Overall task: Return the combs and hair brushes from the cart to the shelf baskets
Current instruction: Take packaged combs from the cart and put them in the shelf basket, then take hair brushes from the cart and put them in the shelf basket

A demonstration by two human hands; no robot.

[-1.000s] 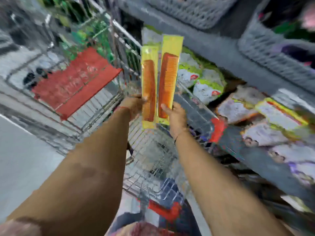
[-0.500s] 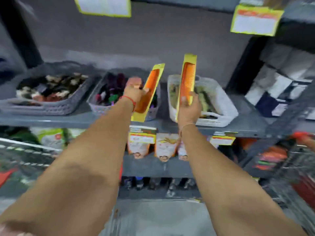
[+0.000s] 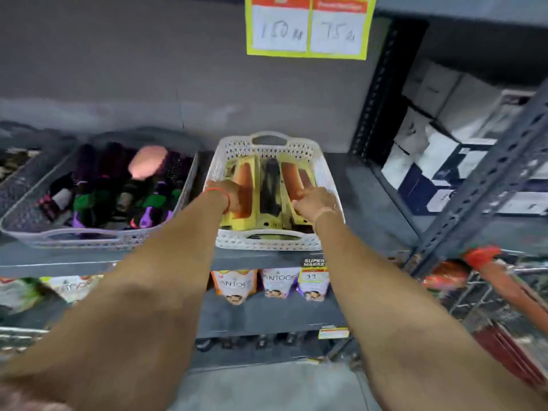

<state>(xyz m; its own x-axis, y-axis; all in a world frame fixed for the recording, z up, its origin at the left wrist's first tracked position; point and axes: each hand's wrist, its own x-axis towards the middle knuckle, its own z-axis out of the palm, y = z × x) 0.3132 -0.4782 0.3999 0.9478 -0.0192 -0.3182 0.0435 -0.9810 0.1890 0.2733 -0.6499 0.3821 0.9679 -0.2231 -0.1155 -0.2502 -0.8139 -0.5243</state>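
A white perforated basket (image 3: 268, 240) stands on the grey shelf, holding packaged combs. My left hand (image 3: 226, 195) grips an orange comb in yellow packaging (image 3: 244, 185) lying along the basket's left side. My right hand (image 3: 315, 201) grips a second orange comb in yellow packaging (image 3: 292, 178) on the basket's right side. Between them lies a black comb in a yellow pack (image 3: 269, 188). Both hands are inside the basket. The cart (image 3: 486, 292) shows at the lower right edge with its red handle.
A grey basket (image 3: 98, 235) full of purple, green and pink hair brushes sits to the left. Product pouches (image 3: 271, 284) fill the shelf below. A yellow price sign (image 3: 308, 26) hangs above. White boxes (image 3: 444, 143) stack behind a shelf upright on the right.
Both hands have moved forward and down from holding the two combs upright in front of the shelf to laying them flat inside the white basket. The view has closed in on the shelf.
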